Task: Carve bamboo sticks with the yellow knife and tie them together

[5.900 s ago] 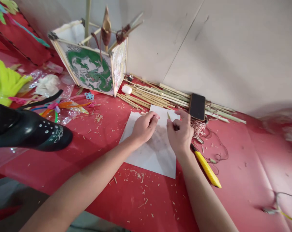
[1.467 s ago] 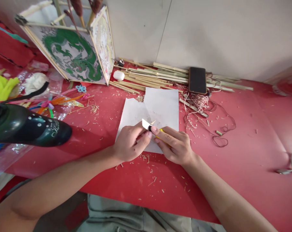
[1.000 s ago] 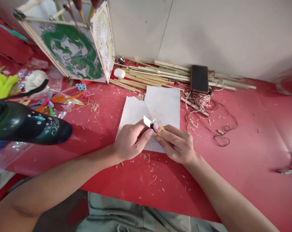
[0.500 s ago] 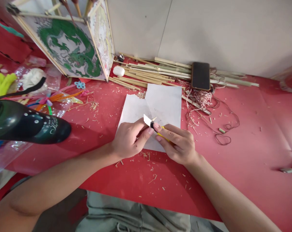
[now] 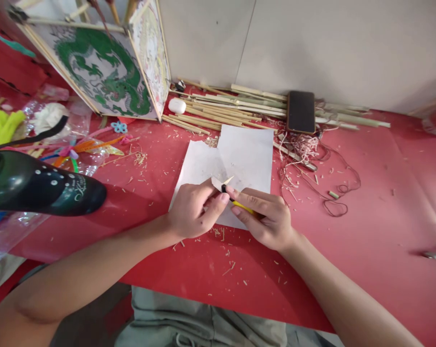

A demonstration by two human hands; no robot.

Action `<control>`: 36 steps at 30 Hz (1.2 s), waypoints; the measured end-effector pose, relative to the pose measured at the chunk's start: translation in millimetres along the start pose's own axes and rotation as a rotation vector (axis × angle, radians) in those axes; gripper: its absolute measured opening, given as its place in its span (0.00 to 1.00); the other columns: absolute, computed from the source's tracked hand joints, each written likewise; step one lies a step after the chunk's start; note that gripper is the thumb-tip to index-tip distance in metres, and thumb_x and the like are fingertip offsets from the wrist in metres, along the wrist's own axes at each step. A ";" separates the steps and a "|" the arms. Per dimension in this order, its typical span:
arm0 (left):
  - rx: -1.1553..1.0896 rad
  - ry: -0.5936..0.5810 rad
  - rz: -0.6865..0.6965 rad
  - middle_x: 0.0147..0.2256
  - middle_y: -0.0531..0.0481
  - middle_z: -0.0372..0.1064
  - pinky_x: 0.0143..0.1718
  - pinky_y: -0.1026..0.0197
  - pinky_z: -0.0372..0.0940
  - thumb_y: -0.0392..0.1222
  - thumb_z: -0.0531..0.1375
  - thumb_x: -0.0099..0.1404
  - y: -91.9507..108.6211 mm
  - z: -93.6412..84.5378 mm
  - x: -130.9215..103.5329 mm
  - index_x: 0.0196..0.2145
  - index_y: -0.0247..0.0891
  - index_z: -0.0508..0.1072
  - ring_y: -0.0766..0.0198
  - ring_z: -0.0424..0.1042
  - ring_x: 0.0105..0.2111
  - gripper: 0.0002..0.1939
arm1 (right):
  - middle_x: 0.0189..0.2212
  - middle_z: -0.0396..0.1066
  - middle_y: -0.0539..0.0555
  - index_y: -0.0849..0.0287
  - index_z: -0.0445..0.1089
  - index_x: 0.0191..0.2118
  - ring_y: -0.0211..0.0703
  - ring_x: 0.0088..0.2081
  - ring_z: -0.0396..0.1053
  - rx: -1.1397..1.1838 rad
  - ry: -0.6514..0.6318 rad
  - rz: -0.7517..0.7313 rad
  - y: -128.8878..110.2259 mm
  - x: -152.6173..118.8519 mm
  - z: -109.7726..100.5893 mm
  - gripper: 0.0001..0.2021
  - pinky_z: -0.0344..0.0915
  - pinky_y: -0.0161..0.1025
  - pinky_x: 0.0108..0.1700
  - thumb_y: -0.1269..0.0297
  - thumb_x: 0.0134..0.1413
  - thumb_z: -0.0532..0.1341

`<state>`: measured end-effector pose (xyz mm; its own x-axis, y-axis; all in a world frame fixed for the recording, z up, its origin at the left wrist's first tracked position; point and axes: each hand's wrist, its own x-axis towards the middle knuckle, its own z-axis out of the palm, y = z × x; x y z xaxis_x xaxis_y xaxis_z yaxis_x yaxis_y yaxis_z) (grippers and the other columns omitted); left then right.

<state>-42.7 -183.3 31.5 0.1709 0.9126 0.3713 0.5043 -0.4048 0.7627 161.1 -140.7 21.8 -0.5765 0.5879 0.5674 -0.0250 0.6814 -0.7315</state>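
A yellow and black utility knife (image 5: 244,207) is gripped in my right hand (image 5: 269,217), its blade pointing up and left. Closed around a thin pale stick (image 5: 230,180) is my left hand (image 5: 196,209); only the stick's pointed tip shows past the blade. The blade lies against or just over the stick beside my left fingers. Both hands are close together above white paper sheets (image 5: 248,149), with pale shavings (image 5: 219,233) scattered on the red table near them.
A dark bottle (image 5: 59,185) lies at the left, below a dragon-painted lantern (image 5: 105,72). Bamboo sticks (image 5: 218,113), a white case (image 5: 177,105), a phone (image 5: 300,112) and tangled string (image 5: 306,147) are along the back.
The knife blade has shifted slightly left and down and tilted, and more of the stick's pointed tip shows. Both hands keep their hold.
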 end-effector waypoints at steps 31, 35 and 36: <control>-0.292 -0.010 -0.210 0.26 0.52 0.68 0.27 0.65 0.61 0.51 0.59 0.72 5.9 0.6 6.9 0.34 0.36 0.73 0.68 0.65 0.26 0.15 | 0.24 0.63 0.48 0.53 0.68 0.65 0.35 0.23 0.59 -0.085 0.093 0.059 -4.3 -2.8 3.2 0.25 0.61 0.33 0.24 0.74 0.64 0.59; -0.262 0.006 -0.201 0.28 0.51 0.72 0.29 0.64 0.64 0.51 0.60 0.71 7.3 -2.0 8.8 0.35 0.36 0.75 0.68 0.68 0.28 0.15 | 0.26 0.63 0.48 0.53 0.67 0.65 0.34 0.24 0.60 -0.111 0.088 0.053 -4.6 -3.4 3.3 0.26 0.61 0.33 0.25 0.75 0.63 0.59; -0.254 0.010 -0.200 0.28 0.51 0.72 0.29 0.64 0.64 0.51 0.60 0.71 7.7 -2.4 9.0 0.35 0.35 0.75 0.68 0.68 0.28 0.15 | 0.27 0.63 0.48 0.52 0.67 0.65 0.34 0.24 0.59 -0.120 0.088 0.048 -4.4 -3.7 3.4 0.27 0.61 0.32 0.25 0.76 0.63 0.59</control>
<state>-39.3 -178.4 42.0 0.0807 0.9755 0.2045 0.2991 -0.2194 0.9286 160.6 -147.3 21.7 -0.5006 0.6533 0.5680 0.1019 0.6960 -0.7108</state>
